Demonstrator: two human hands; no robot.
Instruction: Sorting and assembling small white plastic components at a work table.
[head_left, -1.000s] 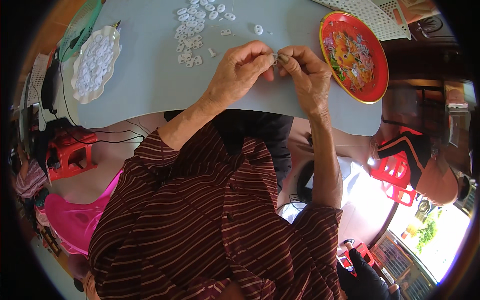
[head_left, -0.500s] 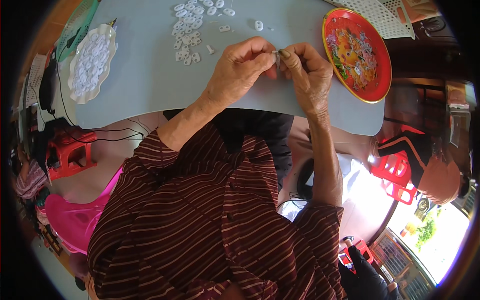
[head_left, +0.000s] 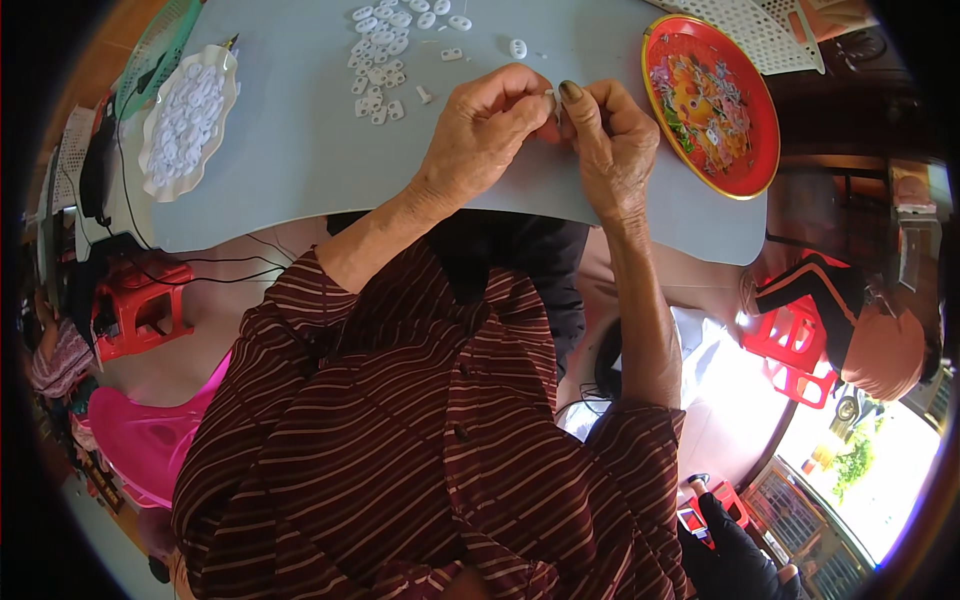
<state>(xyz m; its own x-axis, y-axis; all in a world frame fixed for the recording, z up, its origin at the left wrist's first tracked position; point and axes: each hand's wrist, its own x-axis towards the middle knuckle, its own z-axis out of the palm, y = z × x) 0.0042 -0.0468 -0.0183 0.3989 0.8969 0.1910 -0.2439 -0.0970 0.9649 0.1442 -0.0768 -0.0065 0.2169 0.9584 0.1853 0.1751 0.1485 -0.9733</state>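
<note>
Pinching a small whitish piece [head_left: 557, 104] over the grey table [head_left: 300, 170] near its front edge, apparently for steadiness, the left hand [head_left: 488, 120] adjoins the right hand [head_left: 615, 145], thumb raised, grip unclear.

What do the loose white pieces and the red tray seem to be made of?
White pieces: probably hard plastic, smooth finish, judging by their even colour and repeated moulded shapes. Red tray: glossy, perhaps lacquered metal or plastic; its gold-edged sheen leaves that open.
</note>
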